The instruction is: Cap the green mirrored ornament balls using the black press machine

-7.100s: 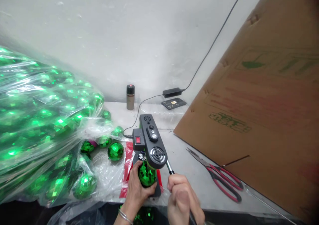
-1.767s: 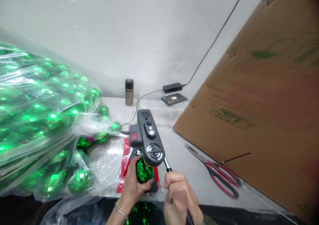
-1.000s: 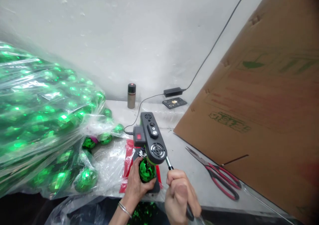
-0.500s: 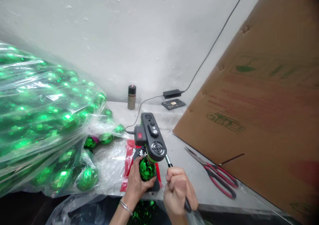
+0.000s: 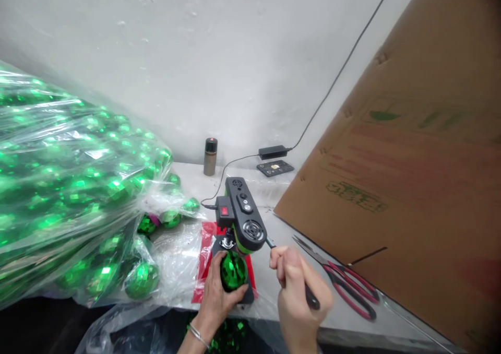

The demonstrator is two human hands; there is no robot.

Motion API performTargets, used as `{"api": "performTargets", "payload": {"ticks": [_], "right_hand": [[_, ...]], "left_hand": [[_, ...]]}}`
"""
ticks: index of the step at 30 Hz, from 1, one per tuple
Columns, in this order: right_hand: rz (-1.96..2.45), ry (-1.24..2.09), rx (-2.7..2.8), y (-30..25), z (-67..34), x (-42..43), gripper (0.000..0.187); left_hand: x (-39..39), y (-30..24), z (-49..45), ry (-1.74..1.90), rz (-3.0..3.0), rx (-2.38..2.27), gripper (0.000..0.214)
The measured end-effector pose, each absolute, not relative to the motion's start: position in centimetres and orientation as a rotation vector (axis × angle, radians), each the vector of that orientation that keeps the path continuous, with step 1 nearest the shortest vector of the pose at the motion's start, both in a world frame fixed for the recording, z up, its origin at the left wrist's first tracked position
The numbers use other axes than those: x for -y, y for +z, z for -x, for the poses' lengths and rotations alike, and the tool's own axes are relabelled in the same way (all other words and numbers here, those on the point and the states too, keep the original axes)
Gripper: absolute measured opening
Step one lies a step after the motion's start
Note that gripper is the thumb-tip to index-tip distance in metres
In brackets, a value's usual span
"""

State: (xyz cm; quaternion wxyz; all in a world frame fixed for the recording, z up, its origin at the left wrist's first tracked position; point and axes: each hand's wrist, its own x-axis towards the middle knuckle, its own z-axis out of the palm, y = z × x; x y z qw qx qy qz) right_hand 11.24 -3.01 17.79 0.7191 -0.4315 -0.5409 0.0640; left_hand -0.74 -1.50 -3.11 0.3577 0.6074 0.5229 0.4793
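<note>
A round ball (image 5: 234,271) of glossy green mirror facets is clamped between the fingers and thumb of the left hand (image 5: 217,293), near the front edge of the tabletop (image 5: 270,223). It is held over a flat black base plate (image 5: 246,295), just below the near end of a press head (image 5: 245,213); whether the two are touching cannot be told. By its round shape, no direction is shown for the ball. The press head, matte black with rounded ends and round metallic grilles, is set with its long axis running toward the front edge, angled slightly rightward. Its metal lever (image 5: 270,243), slanted toward the front right, is gripped in the closed right hand (image 5: 300,288). Crinkled clear plastic (image 5: 58,161) is bulged over more green balls along the left edge.
</note>
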Motion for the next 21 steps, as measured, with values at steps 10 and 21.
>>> {"api": "performTargets", "payload": {"ticks": [10,21], "right_hand": [[0.935,0.107,1.200,15.2,-11.3,3.6,0.045],[0.980,0.074,1.291,15.2,-11.6,4.0,0.037]], "left_hand": [[-0.1,1.4,9.6,1.366,-1.780,-1.731,0.065],[-13.5,8.2,11.1,0.769,-1.602,-2.346,0.043]]}}
